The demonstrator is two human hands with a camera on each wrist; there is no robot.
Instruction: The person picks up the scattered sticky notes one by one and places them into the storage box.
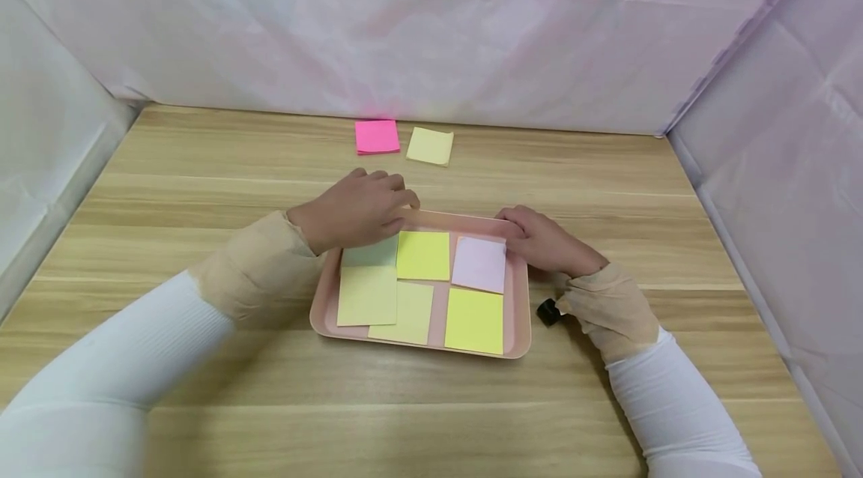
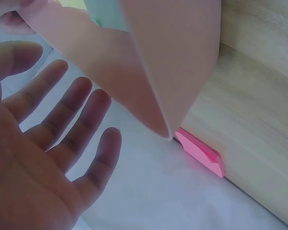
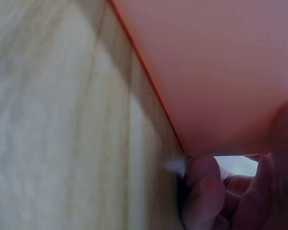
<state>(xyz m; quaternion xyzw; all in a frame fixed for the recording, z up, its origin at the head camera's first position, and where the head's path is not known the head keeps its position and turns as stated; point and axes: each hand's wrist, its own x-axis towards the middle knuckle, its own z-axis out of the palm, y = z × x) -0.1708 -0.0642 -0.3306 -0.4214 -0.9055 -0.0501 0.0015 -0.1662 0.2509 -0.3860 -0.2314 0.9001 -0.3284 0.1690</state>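
A shallow pink tray (image 1: 440, 313) lies on the wooden table with several square sticky notes in it. At its left are a pale green note (image 1: 371, 253) and a pale yellow note (image 1: 367, 297), which overlaps another pale yellow note (image 1: 413, 313). Bright yellow notes (image 1: 423, 255) and a lilac note (image 1: 479, 265) fill the middle and right. My left hand (image 1: 357, 210) is over the far left corner, its fingers spread and loosely straight beside the rim in the left wrist view. My right hand (image 1: 549, 242) grips the far right corner, some fingertips hidden behind the wall.
Beyond the tray, near the back cloth wall (image 1: 404, 43), lie a pink sticky-note pad (image 1: 377, 137) and a pale yellow pad (image 1: 430, 146). A small black object (image 1: 549, 312) is at my right wrist. White cloth walls also stand left and right of the table (image 1: 404, 418).
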